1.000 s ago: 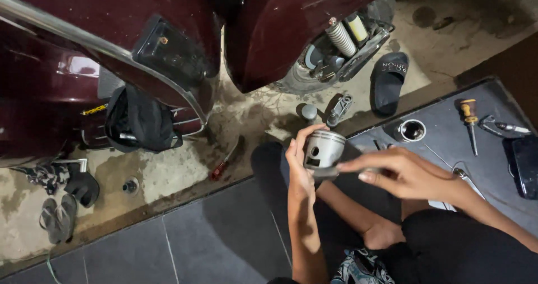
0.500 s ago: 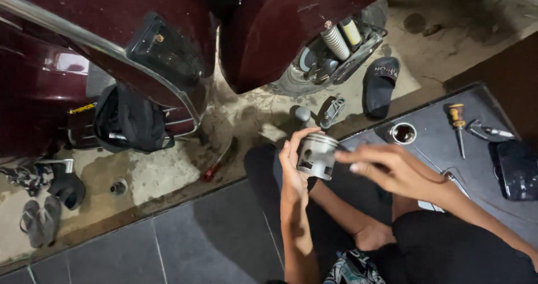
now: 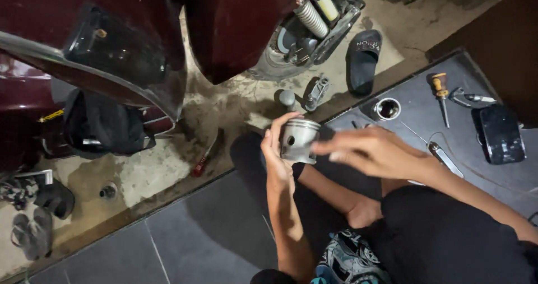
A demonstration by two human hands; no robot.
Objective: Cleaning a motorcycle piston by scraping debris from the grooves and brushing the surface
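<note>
The left hand [image 3: 278,149] rises upright from a forearm running down toward 6 o'clock, fingers curled in a closed grip. The right hand [image 3: 372,149] reaches in from 4 o'clock, palm down, fingers extended toward 9 o'clock.

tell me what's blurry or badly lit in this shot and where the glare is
Head view: the right hand is smeared by motion blur at the fingertips; the left hand and the metal piston it holds are sharper. Soft highlights sit on the piston crown and the maroon scooter body. The lower tiled floor is dim, and the black phone reflects faintly.
</note>
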